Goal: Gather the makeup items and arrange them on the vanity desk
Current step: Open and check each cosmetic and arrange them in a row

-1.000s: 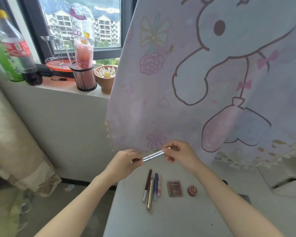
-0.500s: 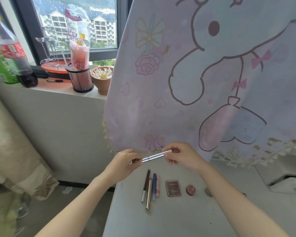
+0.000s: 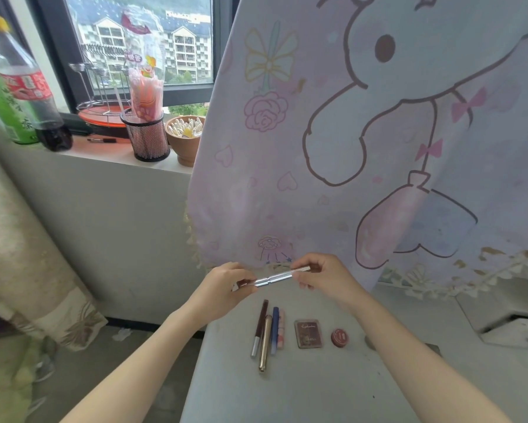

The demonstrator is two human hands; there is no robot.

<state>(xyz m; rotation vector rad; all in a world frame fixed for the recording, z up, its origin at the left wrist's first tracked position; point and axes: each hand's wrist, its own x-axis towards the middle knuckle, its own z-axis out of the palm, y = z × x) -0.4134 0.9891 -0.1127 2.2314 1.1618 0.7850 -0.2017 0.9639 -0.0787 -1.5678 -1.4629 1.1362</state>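
- head view: the left hand (image 3: 223, 290) and the right hand (image 3: 325, 274) are both up in the air over the worktop (image 3: 317, 389).
- the two hands hold one thin silver pen (image 3: 276, 276) between them. the left hand's fingers pinch the lower left end and the right hand's fingers pinch the upper right end.
- the silver pen lies almost flat, tipped up a little on the right side. it does not touch the worktop.
- both bare arms reach in from the bottom, one on each side.
- under the hands, makeup things lie in a row on the worktop.
- a dark brown pencil (image 3: 261, 326), a gold pen (image 3: 265, 343), a blue pen (image 3: 274, 329) and a pink tube (image 3: 281, 329) lie side by side, touching or just beside each other.
- a small brown makeup box (image 3: 308, 334) lies just to the right of them, and a little round red pot (image 3: 339, 337) lies next to that.
- a big pink cloth with a bunny drawing (image 3: 378, 132) hangs behind the hands and hides the back of the worktop.
- on the window sill (image 3: 110, 154) at the left stand a cola bottle (image 3: 27, 83), a green bottle (image 3: 3, 111), a black mesh cup (image 3: 145, 135) with a pink packet in it, and a brown pot (image 3: 185, 138) with small white things inside.
- a curtain (image 3: 18, 239) hangs at the far left, down to the floor.
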